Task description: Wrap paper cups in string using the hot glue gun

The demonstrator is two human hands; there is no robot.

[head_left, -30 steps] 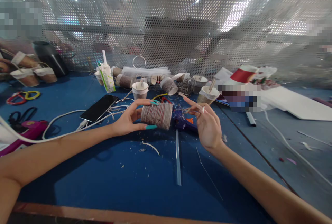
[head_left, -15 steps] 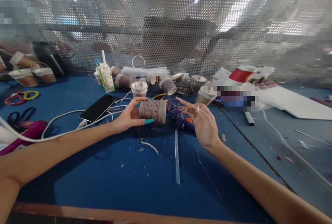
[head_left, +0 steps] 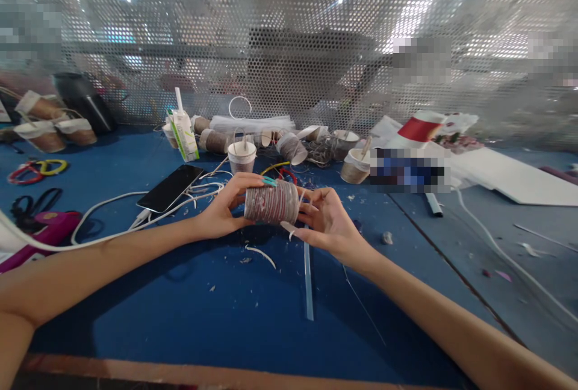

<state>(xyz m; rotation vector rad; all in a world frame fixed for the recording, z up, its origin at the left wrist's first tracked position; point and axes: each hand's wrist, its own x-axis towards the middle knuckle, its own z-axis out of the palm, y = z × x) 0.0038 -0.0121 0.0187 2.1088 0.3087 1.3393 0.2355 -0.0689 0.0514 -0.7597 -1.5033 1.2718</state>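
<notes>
A cup wound with greyish-brown cord [head_left: 271,202] lies on its side above the blue table, showing reddish streaks between the turns. Around its left end are the fingers of my left hand [head_left: 222,206], with teal nails on top. My right hand [head_left: 332,221] is at the cup's other end, thumb below and fingers curled, pinching a thin whitish strand there. Behind the cup stands an upright white-rimmed cup with a handle [head_left: 242,156]. A clear glue stick [head_left: 308,281] lies below my right hand.
A black phone [head_left: 170,188] with white cables and a magenta glue gun [head_left: 56,227] lie left. Wrapped cups [head_left: 292,148] and a drink carton [head_left: 184,136] line the back. Red and yellow scissors [head_left: 27,173] are far left; white board [head_left: 510,179] lies right.
My right hand has moved left and closed in at the cup's right end. The cup has turned in my left hand, whose teal-nailed fingers now show on top.
</notes>
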